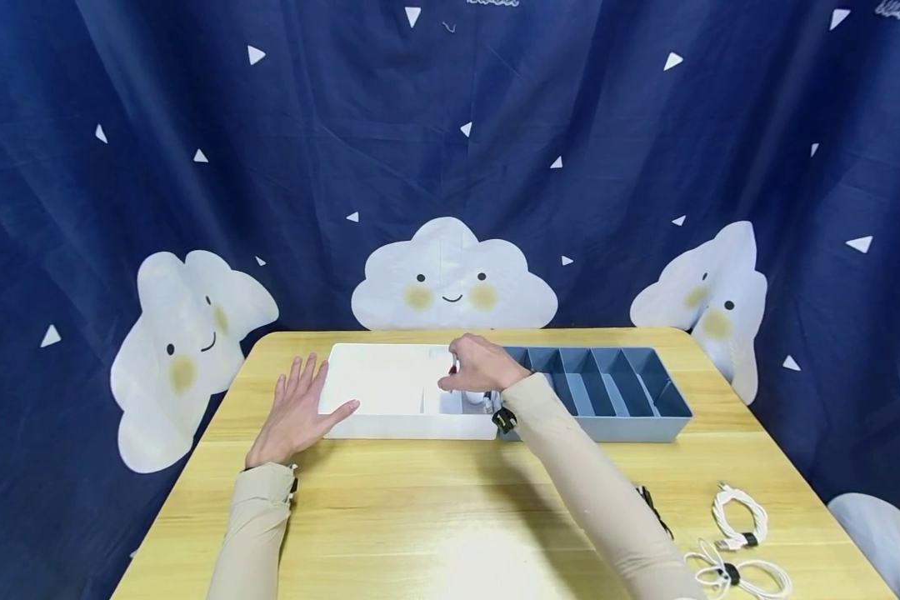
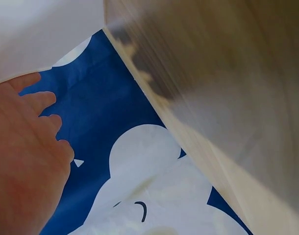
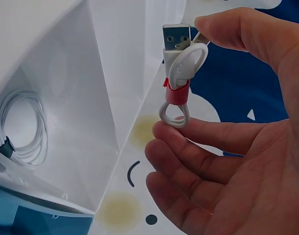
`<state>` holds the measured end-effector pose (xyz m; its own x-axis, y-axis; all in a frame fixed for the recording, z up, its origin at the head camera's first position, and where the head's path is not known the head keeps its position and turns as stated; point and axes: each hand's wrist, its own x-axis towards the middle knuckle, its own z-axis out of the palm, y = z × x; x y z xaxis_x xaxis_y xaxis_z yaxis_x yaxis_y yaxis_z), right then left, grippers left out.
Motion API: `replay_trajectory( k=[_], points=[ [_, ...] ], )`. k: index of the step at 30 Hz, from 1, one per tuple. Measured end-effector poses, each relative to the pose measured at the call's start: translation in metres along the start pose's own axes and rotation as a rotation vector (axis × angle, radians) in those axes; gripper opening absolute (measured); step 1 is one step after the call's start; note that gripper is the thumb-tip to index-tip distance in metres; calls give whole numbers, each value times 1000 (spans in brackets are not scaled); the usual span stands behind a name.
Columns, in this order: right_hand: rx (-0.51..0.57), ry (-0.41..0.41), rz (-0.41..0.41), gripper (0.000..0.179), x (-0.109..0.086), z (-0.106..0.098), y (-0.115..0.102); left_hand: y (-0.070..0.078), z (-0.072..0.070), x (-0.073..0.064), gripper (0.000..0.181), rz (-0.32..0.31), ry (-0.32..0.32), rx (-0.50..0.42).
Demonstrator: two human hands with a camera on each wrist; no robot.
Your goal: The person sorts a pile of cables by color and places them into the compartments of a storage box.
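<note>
My right hand (image 1: 483, 364) is over the right part of a white divided box (image 1: 408, 427). Between thumb and fingertips it pinches a short white USB cable (image 3: 178, 68), bundled with a red tie, its metal plug facing up in the right wrist view. A coiled white cable (image 3: 40, 129) with a dark strap lies in the box compartment beside it. With fingers spread, my left hand (image 1: 288, 421) rests against the left end of the white box, thumb along its front rim.
A blue-grey divided box (image 1: 630, 430) stands directly right of the white one. At the table's front right lie a coiled white cable (image 1: 757, 512), another white cable (image 1: 768, 575) with a black strap, and a black cable (image 1: 656, 512) beside my right sleeve. A dark blue curtain (image 1: 450, 167) hangs behind.
</note>
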<state>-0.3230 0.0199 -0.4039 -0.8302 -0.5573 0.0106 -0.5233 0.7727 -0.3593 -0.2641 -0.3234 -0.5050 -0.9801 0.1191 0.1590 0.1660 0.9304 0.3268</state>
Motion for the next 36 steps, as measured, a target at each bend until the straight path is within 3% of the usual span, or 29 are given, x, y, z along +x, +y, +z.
replay_trajectory(
  k=[26,36],
  points=[
    [-22,-68,55,26,11,14,-6,-1,-1,1,109,-6,-9,6],
    [-42,-80,29,29,13,16,-6,1,-3,1,110,-4,-5,21]
  ],
)
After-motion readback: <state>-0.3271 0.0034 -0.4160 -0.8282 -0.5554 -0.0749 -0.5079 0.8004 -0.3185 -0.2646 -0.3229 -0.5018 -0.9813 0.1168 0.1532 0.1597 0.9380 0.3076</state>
